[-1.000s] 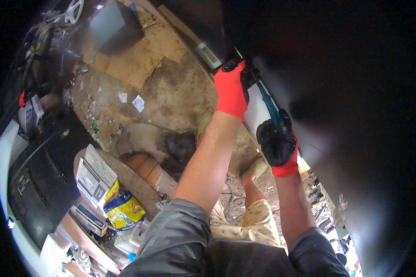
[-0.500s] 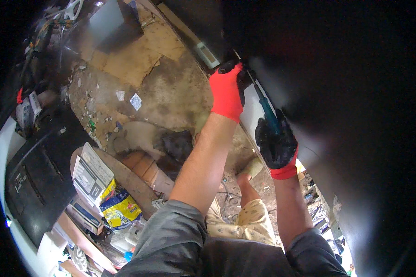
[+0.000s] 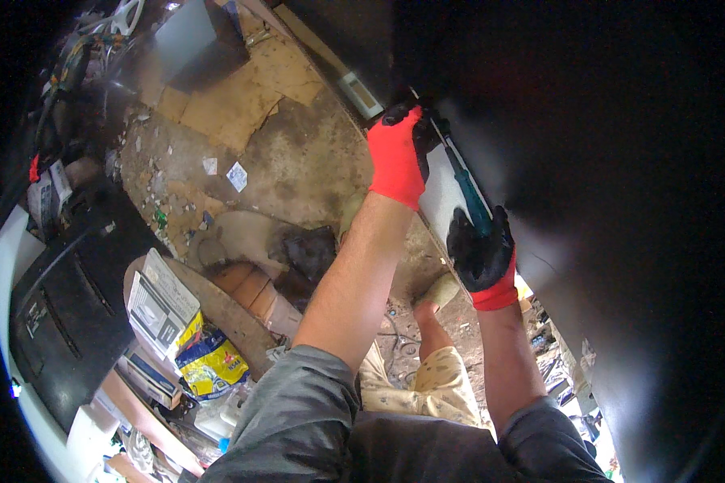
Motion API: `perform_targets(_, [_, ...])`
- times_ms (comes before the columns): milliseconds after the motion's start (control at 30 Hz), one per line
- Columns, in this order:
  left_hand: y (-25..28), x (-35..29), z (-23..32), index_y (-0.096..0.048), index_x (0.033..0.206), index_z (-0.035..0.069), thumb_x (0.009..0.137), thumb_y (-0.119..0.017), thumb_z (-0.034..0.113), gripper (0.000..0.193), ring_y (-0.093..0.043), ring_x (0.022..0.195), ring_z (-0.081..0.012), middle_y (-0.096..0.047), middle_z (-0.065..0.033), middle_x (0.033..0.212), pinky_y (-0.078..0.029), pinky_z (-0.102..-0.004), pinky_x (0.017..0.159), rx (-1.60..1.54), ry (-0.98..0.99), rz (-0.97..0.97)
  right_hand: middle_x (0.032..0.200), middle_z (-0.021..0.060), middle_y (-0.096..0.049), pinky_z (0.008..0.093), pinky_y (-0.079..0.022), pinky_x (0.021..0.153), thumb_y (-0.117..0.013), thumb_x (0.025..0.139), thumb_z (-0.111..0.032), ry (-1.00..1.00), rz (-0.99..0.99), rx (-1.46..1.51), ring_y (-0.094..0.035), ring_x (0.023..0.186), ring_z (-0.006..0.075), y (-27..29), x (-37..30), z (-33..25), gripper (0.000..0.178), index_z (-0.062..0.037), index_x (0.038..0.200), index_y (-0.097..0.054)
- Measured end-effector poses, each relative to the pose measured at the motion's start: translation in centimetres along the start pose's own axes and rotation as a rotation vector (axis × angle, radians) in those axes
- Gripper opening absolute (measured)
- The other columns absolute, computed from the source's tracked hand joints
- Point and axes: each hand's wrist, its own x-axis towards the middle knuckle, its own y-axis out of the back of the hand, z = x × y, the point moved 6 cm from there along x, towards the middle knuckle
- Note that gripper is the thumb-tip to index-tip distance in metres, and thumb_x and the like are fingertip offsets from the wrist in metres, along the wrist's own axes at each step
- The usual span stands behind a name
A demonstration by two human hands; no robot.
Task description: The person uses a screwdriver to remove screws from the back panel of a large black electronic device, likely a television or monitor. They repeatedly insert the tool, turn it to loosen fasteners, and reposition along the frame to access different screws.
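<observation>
A screwdriver (image 3: pixel 473 197) with a dark teal handle and thin metal shaft lies along the edge of a large dark panel (image 3: pixel 588 185). My right hand (image 3: pixel 483 256), in a black-palmed red glove, holds the handle's butt end, with the fingers around it. Farther up, my left hand (image 3: pixel 399 157) wears the same kind of glove. Its black fingertips close around the shaft beside the panel edge; they partly merge with the dark background. The screwdriver's tip cannot be made out.
A pale grey rectangular piece (image 3: pixel 361 95) sits just beyond my left hand. To the left are a black casing (image 3: pixel 68 310), a yellow-and-blue bag (image 3: pixel 212 366) and a printed carton piece (image 3: pixel 159 310). Flattened cardboard (image 3: pixel 234 97) lies on the littered floor.
My right hand has slipped slightly down toward the handle's end, leaving more of the handle showing. My left hand has barely shifted.
</observation>
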Motion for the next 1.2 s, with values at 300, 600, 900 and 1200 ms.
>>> perform_targets(300, [-0.6, -0.5, 0.7, -0.063, 0.112, -0.003, 0.093, -0.066, 0.011, 0.023, -0.069, 0.082, -0.0287, -0.068, -0.0143, 0.096, -0.060, -0.0414, 0.078, 0.156, -0.065, 0.056, 0.105, 0.0175, -0.066, 0.0349, -0.057, 0.060, -0.056, 0.101, -0.028, 0.313, -0.062, -0.316, -0.067, 0.094, 0.0249, 2.4, 0.4, -1.4, 0.033, -0.0110, 0.129, -0.056])
perform_targets(600, [0.0, 0.5, 0.1, -0.063, 0.113, -0.002, 0.093, -0.065, 0.009, 0.023, -0.069, 0.080, -0.0274, -0.068, -0.0139, 0.096, -0.060, -0.0406, 0.075, -0.046, 0.062, -0.031, 0.111, 0.0155, -0.067, 0.0420, -0.060, 0.085, -0.056, 0.101, -0.024, -0.314, -0.488, 0.091, -0.069, 0.099, 0.0287, 2.8, 0.3, -0.1, 0.030, -0.0119, 0.128, -0.057])
perform_targets(900, [-0.4, 0.2, 1.4, -0.065, 0.112, 0.000, 0.094, -0.066, 0.015, 0.023, -0.070, 0.084, -0.0254, -0.071, -0.0134, 0.097, -0.058, -0.0356, 0.072, 0.108, -0.051, 0.066, 0.118, 0.0168, -0.066, 0.0480, -0.058, 0.090, -0.055, 0.101, -0.017, -0.064, -0.137, -0.044, -0.068, 0.103, 0.0318, 0.8, 0.0, 0.1, 0.029, -0.0146, 0.130, -0.058])
perform_targets(1200, [-2.1, -0.6, 0.9, -0.063, 0.113, 0.003, 0.096, -0.062, 0.016, 0.022, -0.069, 0.092, -0.0272, -0.070, -0.0129, 0.100, -0.057, -0.0409, 0.080, -0.184, 0.048, -0.038, 0.110, 0.0137, -0.067, 0.0428, -0.057, 0.087, -0.060, 0.098, -0.017, 0.266, -0.088, -0.148, -0.067, 0.097, 0.0299, 2.5, 0.7, -1.2, 0.030, -0.0114, 0.127, -0.059])
